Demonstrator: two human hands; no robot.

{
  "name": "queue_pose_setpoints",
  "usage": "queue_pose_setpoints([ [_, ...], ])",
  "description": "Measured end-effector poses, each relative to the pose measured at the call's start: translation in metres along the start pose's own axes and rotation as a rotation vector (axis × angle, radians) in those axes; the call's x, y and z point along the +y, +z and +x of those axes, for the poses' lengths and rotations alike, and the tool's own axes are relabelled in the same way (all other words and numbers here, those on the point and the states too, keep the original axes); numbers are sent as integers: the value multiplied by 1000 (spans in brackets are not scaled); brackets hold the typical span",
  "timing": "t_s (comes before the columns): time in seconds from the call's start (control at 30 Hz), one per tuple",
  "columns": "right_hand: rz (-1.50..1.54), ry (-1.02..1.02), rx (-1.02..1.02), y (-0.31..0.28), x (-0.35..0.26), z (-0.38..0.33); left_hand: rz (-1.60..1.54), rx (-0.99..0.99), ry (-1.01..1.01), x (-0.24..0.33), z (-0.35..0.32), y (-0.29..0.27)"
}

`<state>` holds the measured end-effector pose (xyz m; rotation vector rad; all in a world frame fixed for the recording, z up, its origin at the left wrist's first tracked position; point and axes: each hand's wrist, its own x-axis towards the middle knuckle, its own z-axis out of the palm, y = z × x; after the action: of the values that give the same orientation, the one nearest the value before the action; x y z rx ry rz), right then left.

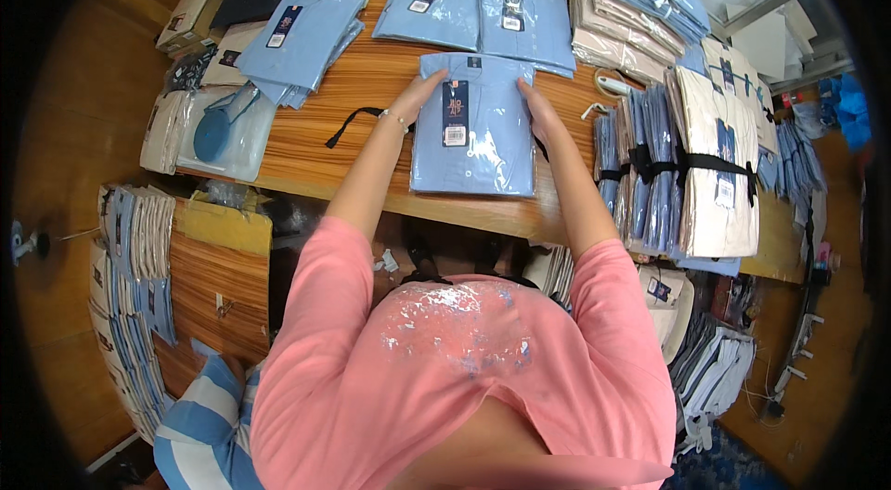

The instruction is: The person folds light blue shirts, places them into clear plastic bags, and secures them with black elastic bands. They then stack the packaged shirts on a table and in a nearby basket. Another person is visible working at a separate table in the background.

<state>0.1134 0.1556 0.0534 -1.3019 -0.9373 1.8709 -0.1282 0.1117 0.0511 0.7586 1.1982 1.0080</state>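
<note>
Pink cloth, flecked with white and blue, makes up the person's top (464, 351) at the bottom centre of the frame. At lower left, some blue-and-white striped fabric (197, 425) is cut by the lower edge, and what it covers is hard to make out. Just above the frame's centre, a blue garment packet (506, 133) is at the front edge of the wooden table (306, 142); whether it is slightly raised cannot be told. The left hand (419, 96) and right hand (540, 111) hold it between them by its sides near the upper corners, thumbs toward the upper face, the other fingers mostly hidden. Its long axis runs up and down the frame, collar end toward the top, and a dark tag (455, 109) lies lengthwise left of its middle. The clear bag holds a folded garment. Left of it, a black strap (353, 125) shows only in part. At right, bagged blue and cream garments stand on edge in a strapped bundle (710, 147). At left, a round blue object (213, 135) lies on clear plastic packaging (251, 142) whose contents are unclear. Farther off, two blue packets (399, 21) lie side by side at top centre, a blue pile (311, 31) sits at upper left, and a tall stack (622, 21) at upper right is cut by the top edge
</note>
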Motion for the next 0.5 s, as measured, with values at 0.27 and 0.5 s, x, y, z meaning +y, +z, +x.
queue_pose_setpoints([
  [0.27,-161,-411,329,-47,72,-50,185,346,278,-49,-70,5],
  [0.5,-369,-335,64,-8,92,-148,52,126,214,-110,-145,6],
])
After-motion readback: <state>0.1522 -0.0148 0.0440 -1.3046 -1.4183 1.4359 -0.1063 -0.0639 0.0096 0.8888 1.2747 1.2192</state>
